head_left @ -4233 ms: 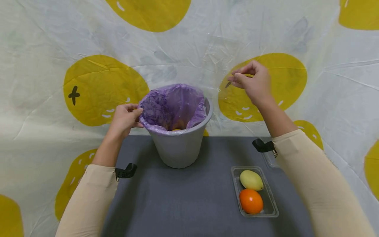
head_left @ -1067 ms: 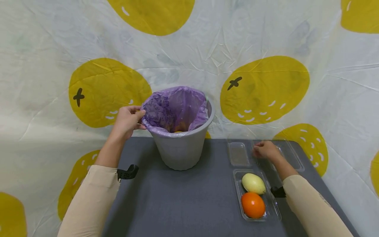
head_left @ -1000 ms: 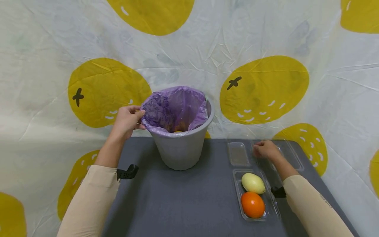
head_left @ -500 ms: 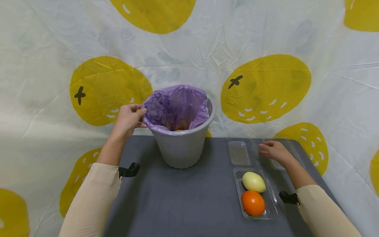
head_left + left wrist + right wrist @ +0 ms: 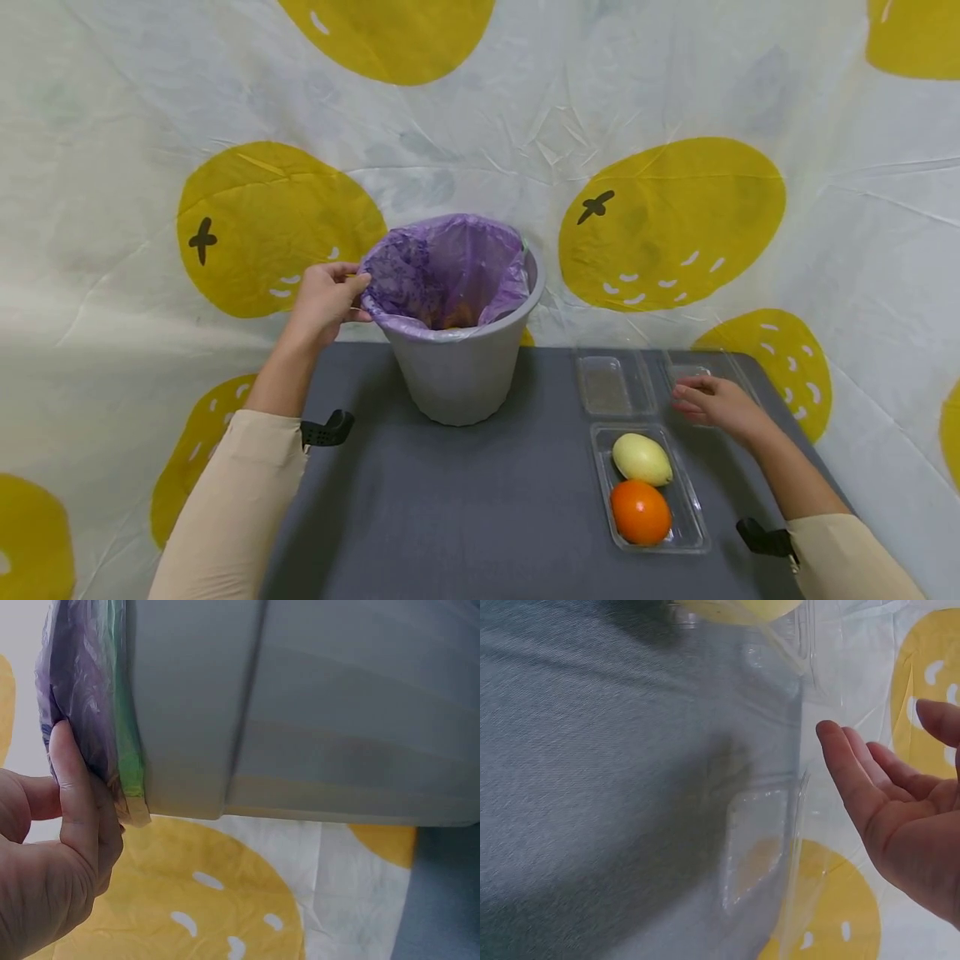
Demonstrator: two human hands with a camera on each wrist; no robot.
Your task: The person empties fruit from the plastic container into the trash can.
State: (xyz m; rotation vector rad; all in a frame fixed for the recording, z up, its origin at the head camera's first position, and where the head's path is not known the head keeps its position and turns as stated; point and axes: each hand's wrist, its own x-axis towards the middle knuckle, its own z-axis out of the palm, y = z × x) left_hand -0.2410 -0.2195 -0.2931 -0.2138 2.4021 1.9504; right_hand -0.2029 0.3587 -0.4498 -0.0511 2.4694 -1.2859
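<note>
My left hand [image 5: 322, 304] pinches the left rim of a grey bin [image 5: 459, 379], fingers and thumb on the purple bag [image 5: 476, 258] that lines it. The left wrist view shows the same grip, beside a green strip [image 5: 129, 742] under the rim. An orange-brown item [image 5: 461, 315] lies in the bag, mostly hidden. My right hand [image 5: 716, 407] hovers over the table's right side, fingers loosely extended, holding nothing. Left of it sits a clear plastic container [image 5: 603, 387]; another clear container [image 5: 690, 367] is partly behind it.
Nearer the front, a clear tray [image 5: 684, 517] carries a pale yellow lemon [image 5: 642, 459] and an orange [image 5: 641, 512]. The grey table [image 5: 450, 517] backs onto a white sheet [image 5: 450, 133] printed with yellow fruit.
Earlier my right hand held up a clear plastic piece; a clear container then appears on the table beside it. The hand has since let go and drawn right. My left hand stays on the rim.
</note>
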